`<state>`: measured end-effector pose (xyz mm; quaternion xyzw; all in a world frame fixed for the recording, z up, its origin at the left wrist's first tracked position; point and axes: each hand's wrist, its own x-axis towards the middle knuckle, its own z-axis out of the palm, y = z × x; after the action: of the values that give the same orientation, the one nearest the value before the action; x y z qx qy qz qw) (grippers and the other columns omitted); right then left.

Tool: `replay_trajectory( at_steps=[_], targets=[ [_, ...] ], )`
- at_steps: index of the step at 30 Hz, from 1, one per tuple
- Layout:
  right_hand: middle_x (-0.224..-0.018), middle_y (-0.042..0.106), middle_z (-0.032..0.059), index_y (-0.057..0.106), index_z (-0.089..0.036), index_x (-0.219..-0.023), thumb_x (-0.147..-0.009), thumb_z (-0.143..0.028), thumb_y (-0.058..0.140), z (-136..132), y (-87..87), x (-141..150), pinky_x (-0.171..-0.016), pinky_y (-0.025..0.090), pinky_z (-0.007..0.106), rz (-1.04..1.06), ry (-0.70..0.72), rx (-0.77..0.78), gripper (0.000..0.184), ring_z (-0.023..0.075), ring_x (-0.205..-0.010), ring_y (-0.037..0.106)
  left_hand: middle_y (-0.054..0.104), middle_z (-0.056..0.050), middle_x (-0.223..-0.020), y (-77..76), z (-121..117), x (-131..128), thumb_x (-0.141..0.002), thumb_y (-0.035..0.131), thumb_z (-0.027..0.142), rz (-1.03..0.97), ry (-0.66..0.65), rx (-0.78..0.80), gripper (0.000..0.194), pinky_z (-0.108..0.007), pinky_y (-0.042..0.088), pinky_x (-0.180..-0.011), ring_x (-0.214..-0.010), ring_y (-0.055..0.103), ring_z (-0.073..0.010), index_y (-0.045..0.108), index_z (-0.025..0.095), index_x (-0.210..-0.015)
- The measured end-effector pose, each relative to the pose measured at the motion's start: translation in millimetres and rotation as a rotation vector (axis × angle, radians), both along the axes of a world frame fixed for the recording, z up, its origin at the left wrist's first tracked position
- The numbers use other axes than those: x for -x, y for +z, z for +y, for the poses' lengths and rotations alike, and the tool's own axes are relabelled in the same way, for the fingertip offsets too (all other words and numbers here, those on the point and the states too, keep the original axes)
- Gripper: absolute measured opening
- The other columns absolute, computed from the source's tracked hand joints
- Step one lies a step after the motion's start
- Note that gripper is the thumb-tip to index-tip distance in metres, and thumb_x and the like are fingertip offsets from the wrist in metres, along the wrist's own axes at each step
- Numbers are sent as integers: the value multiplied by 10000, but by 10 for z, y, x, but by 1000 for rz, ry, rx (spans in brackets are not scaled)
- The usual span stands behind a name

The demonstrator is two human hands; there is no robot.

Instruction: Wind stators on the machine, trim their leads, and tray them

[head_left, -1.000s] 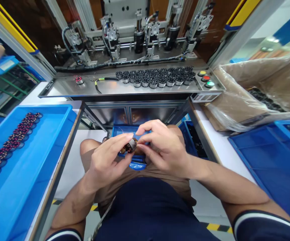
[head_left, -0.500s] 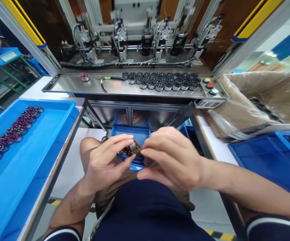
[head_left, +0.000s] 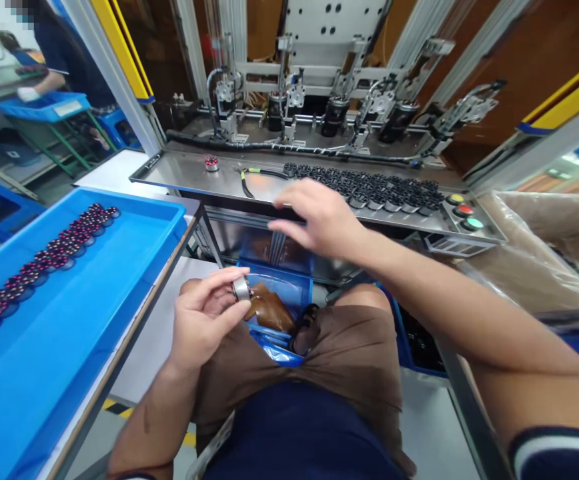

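Observation:
My left hand (head_left: 204, 320) is over my lap, its thumb and fingers pinched on a small round metal motor part (head_left: 242, 288). My right hand (head_left: 319, 217) is raised over the front edge of the steel shelf (head_left: 179, 170), fingers spread and holding nothing. It hovers near a pair of green-handled cutters (head_left: 257, 175) and a cluster of several black ring-shaped parts (head_left: 369, 187). A small blue bin (head_left: 279, 293) sits between my knees with brown material in it.
A blue tray (head_left: 69, 300) at left holds a row of several copper-wound parts (head_left: 44, 257). One wound part (head_left: 211, 163) lies on the shelf. Yellow, red and green buttons (head_left: 463, 211) sit at the shelf's right end. A plastic-lined carton (head_left: 554, 247) stands at right. Another person (head_left: 54, 60) works far left.
My right hand has let go of the part and moved up and forward over the steel shelf. My left hand keeps the part. My view has tilted up and to the right.

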<state>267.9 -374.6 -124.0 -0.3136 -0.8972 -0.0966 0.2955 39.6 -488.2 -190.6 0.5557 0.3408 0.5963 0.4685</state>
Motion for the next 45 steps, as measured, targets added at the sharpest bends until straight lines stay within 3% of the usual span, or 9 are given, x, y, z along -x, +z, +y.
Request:
replay_trajectory(
  at_steps=[4,8,18,24,27,31,34,38,45],
  targets=[
    [-1393,548,212,474,-96,-1420,-913,-470,661,952,-55,396,-1094,422,487,-12,-306,242,657,345,-1301,510,771,-104,-1139,-31,109,15,-793,795,228,-65,96,75,305,-296,614,-885,-989,746,-198,746,198,-1092],
    [-1445,467,309,319,-34,-1522,-895,-587,625,1381,-159,638,-1089,381,568,-163,-535,473,890,449,-1342,465,778,-97,-1113,-62,137,100,-823,766,290,-45,203,70,236,-327,604,-913,-1024,741,-214,749,198,-1040],
    [-1359,535,267,469,-69,-1406,-952,-385,524,1457,-316,514,-1022,403,564,-351,-512,455,556,432,-1247,515,786,-72,-1070,-141,164,166,-836,743,277,-66,263,59,185,-329,591,-913,-1016,742,-204,745,211,-1008],
    [-1086,655,200,626,-92,-1140,-986,-391,419,1395,-189,306,-956,480,496,28,-406,563,395,333,-1048,605,777,-98,-1098,-12,73,123,-835,754,333,-87,204,159,250,-323,624,-834,-936,752,-203,748,190,-1041],
    [-1026,663,140,618,-169,-1119,-1014,-536,252,1118,-112,114,-770,561,410,545,-212,785,529,247,-859,654,774,-108,-1103,55,6,96,-796,792,303,-112,160,166,290,-295,631,-800,-900,750,-186,749,181,-1056],
    [-1138,648,120,546,-234,-1256,-979,-650,296,231,-274,-144,-665,568,364,954,125,1009,558,207,-808,674,769,-101,-1130,89,-66,13,-735,838,219,-114,121,150,368,-270,620,-841,-919,749,-170,745,199,-1091],
    [-1141,656,118,500,-255,-1333,-922,-667,475,-646,-598,-254,-662,578,358,1014,276,1066,582,209,-817,675,770,-100,-1127,102,-105,-95,-750,826,207,-79,87,141,361,-268,627,-812,-900,751,-171,745,197,-1101],
    [-1020,652,75,451,-251,-1415,-927,-414,648,-1590,-974,-280,-695,584,311,939,185,1001,551,169,-786,670,777,-80,-1102,135,-127,-287,-762,819,197,-46,22,117,335,-231,624,-736,-841,744,-150,759,210,-1091],
    [-1131,698,132,437,-212,-1483,-900,-260,671,-1897,-1019,-283,-874,591,388,700,122,643,631,214,-922,697,785,-62,-1074,178,-138,-581,-789,799,189,-3,-94,98,320,-223,618,-730,-803,737,-132,759,232,-1104]
  ],
)
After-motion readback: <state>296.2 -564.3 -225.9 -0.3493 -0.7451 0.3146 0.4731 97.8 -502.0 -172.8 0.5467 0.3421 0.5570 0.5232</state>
